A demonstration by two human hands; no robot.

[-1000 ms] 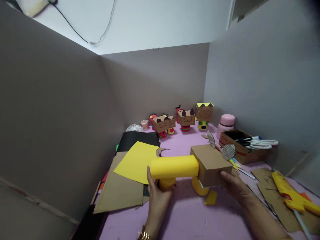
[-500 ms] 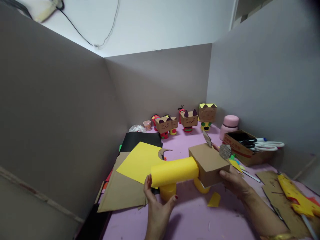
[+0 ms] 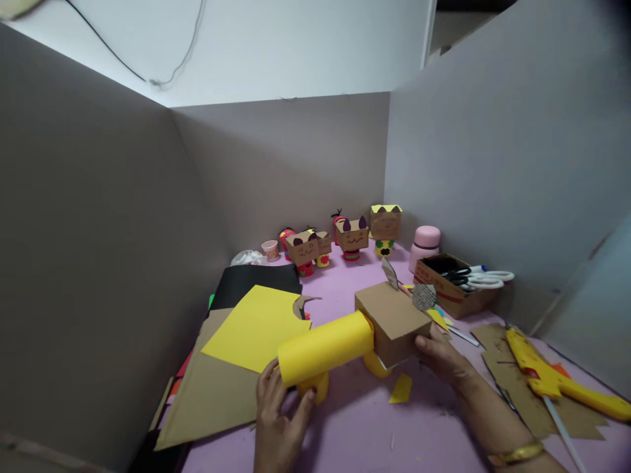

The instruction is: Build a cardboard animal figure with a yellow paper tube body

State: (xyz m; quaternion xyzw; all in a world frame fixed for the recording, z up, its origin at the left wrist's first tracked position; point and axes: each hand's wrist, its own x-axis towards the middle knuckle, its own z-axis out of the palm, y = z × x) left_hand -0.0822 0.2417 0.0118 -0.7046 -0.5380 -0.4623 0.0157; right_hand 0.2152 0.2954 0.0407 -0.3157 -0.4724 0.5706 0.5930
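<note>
Curling left hand around the near end of the tube, fingers closed on it. Clasping the box with right hand, fingers wrapped round its right edge. Holding both, joined, over the table, just beside the sheet, with the glue gun well off to the right.

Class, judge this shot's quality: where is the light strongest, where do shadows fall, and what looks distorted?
Head view: light is strongest on the white wall above the shaded grey partitions. Head view: a soft shadow lies on the pink table under the yellow tube in the left hand and the cardboard box in the right hand. Head view: partition lines splay outward, and the top right corner is dark.
</note>
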